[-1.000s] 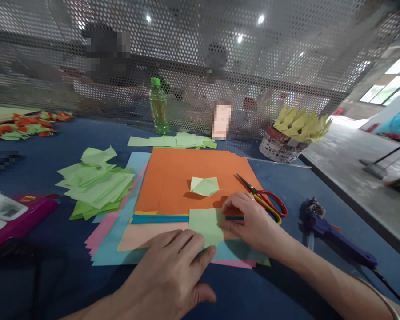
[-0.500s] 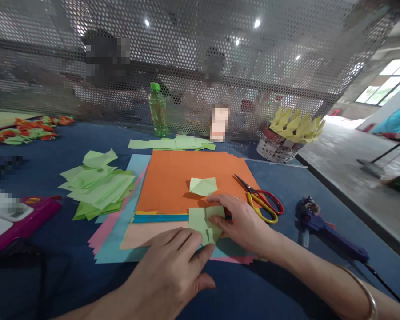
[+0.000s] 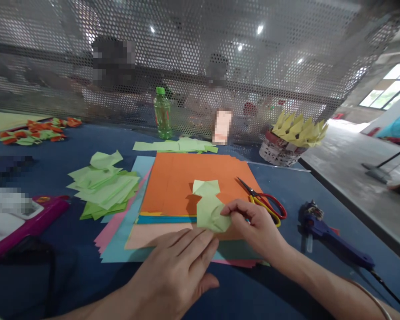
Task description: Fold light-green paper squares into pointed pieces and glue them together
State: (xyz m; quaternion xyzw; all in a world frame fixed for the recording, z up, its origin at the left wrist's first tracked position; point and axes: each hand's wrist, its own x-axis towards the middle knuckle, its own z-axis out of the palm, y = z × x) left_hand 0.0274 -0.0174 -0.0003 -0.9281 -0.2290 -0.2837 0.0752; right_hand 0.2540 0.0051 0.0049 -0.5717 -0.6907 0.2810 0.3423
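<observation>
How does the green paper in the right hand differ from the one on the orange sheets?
The held green paper is pinched at its right side by the right hand; the loose green paper rests on the orange sheets, untouched. The held one is nearer the person and looks larger; the loose one is farther and looks smaller. Both are pale green.

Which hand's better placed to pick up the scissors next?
Right, I'd say. The right hand is right beside the scissors, near their handles, though its fingers hold the green paper. The left hand is farther away, beyond that paper.
</observation>
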